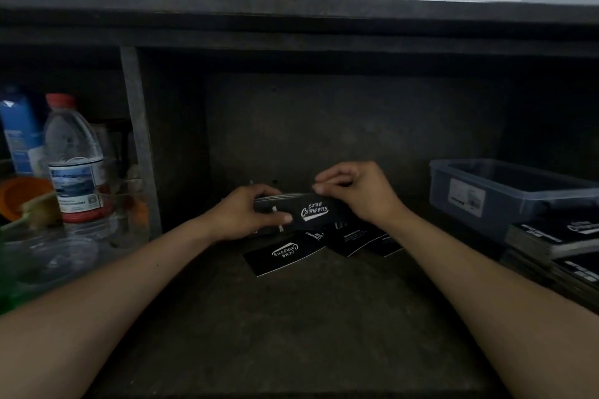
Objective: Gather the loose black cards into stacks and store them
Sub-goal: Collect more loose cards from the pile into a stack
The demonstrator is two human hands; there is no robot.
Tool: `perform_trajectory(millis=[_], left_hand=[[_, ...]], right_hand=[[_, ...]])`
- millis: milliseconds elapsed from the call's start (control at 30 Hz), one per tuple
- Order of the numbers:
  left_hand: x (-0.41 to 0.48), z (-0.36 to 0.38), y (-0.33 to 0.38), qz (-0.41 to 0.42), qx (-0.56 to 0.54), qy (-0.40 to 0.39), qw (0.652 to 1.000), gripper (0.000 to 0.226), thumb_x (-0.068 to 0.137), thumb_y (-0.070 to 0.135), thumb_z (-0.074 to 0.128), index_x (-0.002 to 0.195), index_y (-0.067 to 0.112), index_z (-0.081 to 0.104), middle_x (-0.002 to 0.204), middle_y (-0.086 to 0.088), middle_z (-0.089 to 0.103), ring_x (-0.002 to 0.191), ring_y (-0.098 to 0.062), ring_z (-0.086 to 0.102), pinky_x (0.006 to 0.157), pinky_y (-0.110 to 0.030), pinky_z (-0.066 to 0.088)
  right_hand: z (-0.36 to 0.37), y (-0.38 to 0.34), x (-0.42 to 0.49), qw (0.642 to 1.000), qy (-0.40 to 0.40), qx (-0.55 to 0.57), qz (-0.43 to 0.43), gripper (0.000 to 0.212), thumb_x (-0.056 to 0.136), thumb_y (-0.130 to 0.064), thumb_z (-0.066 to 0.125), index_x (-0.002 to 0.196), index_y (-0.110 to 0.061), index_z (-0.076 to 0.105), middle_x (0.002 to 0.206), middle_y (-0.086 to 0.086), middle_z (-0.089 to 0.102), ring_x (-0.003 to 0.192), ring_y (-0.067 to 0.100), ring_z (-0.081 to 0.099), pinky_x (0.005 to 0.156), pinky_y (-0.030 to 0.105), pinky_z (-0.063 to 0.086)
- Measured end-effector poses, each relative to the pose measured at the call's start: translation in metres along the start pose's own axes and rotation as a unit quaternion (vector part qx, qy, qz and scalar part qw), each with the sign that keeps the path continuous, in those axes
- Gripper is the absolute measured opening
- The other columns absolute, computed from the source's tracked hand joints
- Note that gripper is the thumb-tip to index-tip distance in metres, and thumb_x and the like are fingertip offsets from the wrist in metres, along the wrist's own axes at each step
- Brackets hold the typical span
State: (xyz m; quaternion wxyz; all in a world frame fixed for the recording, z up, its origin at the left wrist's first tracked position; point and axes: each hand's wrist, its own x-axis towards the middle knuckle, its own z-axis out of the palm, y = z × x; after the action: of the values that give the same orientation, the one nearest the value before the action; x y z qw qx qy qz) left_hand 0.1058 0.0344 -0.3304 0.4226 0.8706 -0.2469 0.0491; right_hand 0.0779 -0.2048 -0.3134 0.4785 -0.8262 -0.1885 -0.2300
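A stack of black cards (312, 210) with white lettering is held just above the dark shelf surface. My left hand (246, 214) grips its left end, thumb across the front. My right hand (356, 193) pinches the stack's top right edge with curled fingers. Below the stack, a few loose black cards lie on the surface: one with white script (282, 254) to the front left, others (356, 241) overlapping to the right, partly hidden by the stack.
A clear plastic bin (505, 191) stands at the right, with piles of black cards (551, 240) in front of it. At the left are a water bottle (76, 159), a blue carton (19, 136), an orange cup (19, 194) and a shelf divider (139, 139).
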Motion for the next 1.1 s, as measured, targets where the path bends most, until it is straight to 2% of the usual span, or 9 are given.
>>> perform_trajectory(millis=[100,267,333,567,700,800,867,933,1100], left_hand=[[0.002,0.001,-0.004,-0.001,-0.003,0.003,1.000,0.034,0.092,0.006,0.067,0.122,0.020,0.062,0.114,0.000,0.069,0.104,-0.014,0.068,0.071,-0.006,0.051],[0.007,0.003,-0.004,-0.027,-0.020,0.009,0.999,0.042,0.091,-0.004,0.053,0.124,0.017,0.065,0.114,-0.005,0.070,0.098,-0.014,0.066,0.070,-0.014,0.053],[0.007,0.003,-0.005,-0.018,-0.020,0.005,1.000,0.038,0.091,0.000,0.060,0.124,0.018,0.065,0.115,-0.003,0.070,0.103,-0.014,0.067,0.082,-0.020,0.054],[0.007,0.000,-0.011,0.006,-0.007,-0.005,1.000,0.040,0.089,0.010,0.072,0.127,0.019,0.062,0.120,-0.001,0.069,0.112,-0.016,0.066,0.098,-0.035,0.054],[0.006,0.002,-0.009,0.001,-0.010,0.002,1.000,0.039,0.089,0.011,0.072,0.126,0.019,0.062,0.119,-0.002,0.069,0.113,-0.019,0.066,0.097,-0.036,0.055],[0.004,0.000,-0.003,-0.021,-0.013,-0.009,1.000,0.041,0.087,0.034,0.076,0.125,0.027,0.064,0.117,0.005,0.069,0.108,-0.011,0.067,0.093,-0.027,0.054],[0.002,-0.002,-0.002,-0.040,-0.013,-0.017,0.999,0.055,0.075,0.059,0.078,0.123,0.035,0.064,0.114,0.013,0.070,0.104,-0.005,0.067,0.093,-0.027,0.054],[0.001,-0.003,0.000,-0.044,-0.003,-0.022,0.999,0.072,0.060,0.072,0.079,0.121,0.039,0.065,0.114,0.015,0.070,0.104,-0.004,0.067,0.095,-0.029,0.054],[-0.001,-0.001,0.000,-0.014,0.008,-0.012,1.000,0.054,0.076,0.041,0.084,0.124,0.027,0.064,0.113,0.012,0.069,0.104,-0.005,0.067,0.083,-0.017,0.052]], right_hand=[[-0.020,-0.004,0.004,0.993,-0.007,-0.076,0.092,0.028,0.068,-0.029,0.090,0.090,-0.020,0.075,0.091,-0.001,0.076,0.090,0.014,0.071,0.090,0.034,0.057],[-0.028,-0.018,-0.009,0.829,-0.265,-0.416,0.263,0.108,0.047,-0.079,0.078,0.134,-0.018,0.058,0.135,-0.001,0.059,0.121,0.021,0.057,0.103,0.035,0.046],[-0.024,-0.023,-0.009,0.816,-0.288,-0.428,0.261,0.115,0.048,-0.082,0.075,0.140,-0.017,0.052,0.141,0.000,0.054,0.125,0.023,0.054,0.105,0.037,0.045],[-0.028,-0.038,-0.013,0.859,-0.263,-0.409,0.163,0.054,0.065,-0.055,0.078,0.113,-0.029,0.071,0.112,-0.008,0.069,0.098,0.012,0.063,0.092,0.032,0.054],[-0.042,-0.040,-0.004,0.889,0.019,-0.458,0.006,0.032,0.079,-0.040,0.067,0.111,-0.037,0.071,0.106,-0.003,0.074,0.103,0.024,0.066,0.088,0.036,0.055],[-0.049,-0.033,0.003,0.963,0.185,-0.195,-0.029,0.043,0.076,-0.028,0.068,0.117,-0.041,0.062,0.102,-0.003,0.074,0.096,0.018,0.069,0.082,0.039,0.058],[-0.041,-0.030,0.006,0.983,0.179,0.044,-0.014,0.038,0.081,-0.008,0.068,0.113,-0.029,0.064,0.094,-0.001,0.070,0.081,0.008,0.069,0.066,0.033,0.061],[-0.026,-0.021,0.004,0.980,0.142,0.125,0.057,0.029,0.086,0.004,0.064,0.102,-0.021,0.064,0.086,0.000,0.063,0.071,0.005,0.064,0.052,0.025,0.056],[0.002,0.013,-0.001,0.985,0.023,-0.010,0.168,0.024,0.076,-0.006,0.081,0.085,-0.023,0.066,0.081,0.000,0.070,0.076,0.014,0.066,0.071,0.028,0.051]])
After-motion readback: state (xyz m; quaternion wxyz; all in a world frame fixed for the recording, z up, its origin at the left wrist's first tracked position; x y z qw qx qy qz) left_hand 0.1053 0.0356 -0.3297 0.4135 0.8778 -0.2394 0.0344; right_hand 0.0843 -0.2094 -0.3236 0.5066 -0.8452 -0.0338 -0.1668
